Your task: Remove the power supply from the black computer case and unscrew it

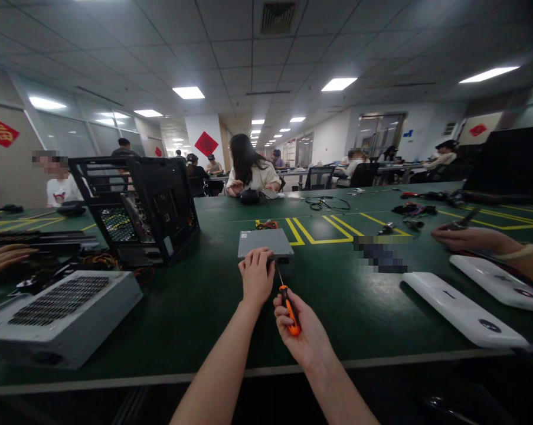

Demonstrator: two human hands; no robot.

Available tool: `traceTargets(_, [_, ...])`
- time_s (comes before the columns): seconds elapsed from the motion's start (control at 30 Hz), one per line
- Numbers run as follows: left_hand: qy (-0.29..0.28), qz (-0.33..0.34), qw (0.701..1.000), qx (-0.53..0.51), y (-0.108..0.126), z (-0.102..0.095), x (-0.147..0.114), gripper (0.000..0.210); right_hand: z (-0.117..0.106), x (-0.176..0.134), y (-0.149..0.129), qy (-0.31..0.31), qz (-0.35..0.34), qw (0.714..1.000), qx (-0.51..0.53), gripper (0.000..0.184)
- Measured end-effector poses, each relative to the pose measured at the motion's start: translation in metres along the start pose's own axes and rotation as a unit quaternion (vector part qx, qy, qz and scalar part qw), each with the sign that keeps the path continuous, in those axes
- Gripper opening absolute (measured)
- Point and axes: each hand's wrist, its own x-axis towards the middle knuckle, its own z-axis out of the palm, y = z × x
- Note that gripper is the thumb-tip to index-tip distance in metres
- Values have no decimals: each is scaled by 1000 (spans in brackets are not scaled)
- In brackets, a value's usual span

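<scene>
Power supply (264, 239): small grey metal box, flat on the green bench (195, 307); black socket (284, 260) in near face; contents hidden by casing.
Wires (268, 225): bunched just behind the power supply.
Left hand (256, 277): fingers bent over near top edge of the power supply; cannot tell whether clamped.
Right hand (306, 330): on near side of the power supply, closed round orange-and-black screwdriver (293, 317).
Screwdriver tip: directed at near face of the power supply; cannot tell if touching.
Black computer case (149, 171): upright, open-framed, left of the power supply; board-like part (137, 215) visible inside, details dim.
Larger grey box (102, 319): left of and nearer than the power supply; grille (60, 301) on top, interior unreadable.
White units (461, 310): two, right of the power supply, lying flat.
Co-worker's hand (483, 239): far right of the power supply, holding a dark object.
</scene>
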Motion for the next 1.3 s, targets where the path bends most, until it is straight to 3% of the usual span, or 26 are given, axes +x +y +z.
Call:
traceTargets(0.13, [-2, -3, 1000, 3, 0, 0, 1, 22, -1, 1, 0, -16, 28, 999, -21, 23])
traceTargets(0.33, [-3, -5, 1000, 8, 1, -1, 1, 22, -1, 2, 1, 1, -26, 999, -22, 11])
traceTargets(0.63, [-13, -4, 1000, 10, 1, -2, 1, 24, 2, -2, 1, -22, 19, 999, -43, 20])
traceTargets(0.8, [-9, -6, 1000, 8, 2, -3, 1, 23, 3, -1, 2, 10, -7, 1000, -19, 13])
traceTargets(1.0, [-12, -6, 1000, 11, 1, -2, 1, 23, 2, -2, -2, -22, 34, 999, -22, 23])
traceTargets(1.2, [-13, -6, 1000, 12, 1, -2, 0, 23, 1, -1, 0, 9, -14, 1000, -16, 11])
traceTargets(1.3, [-17, -7, 1000, 15, 0, -2, 0, 24, 2, -1, -2, -1, 11, 1000, 6, 15])
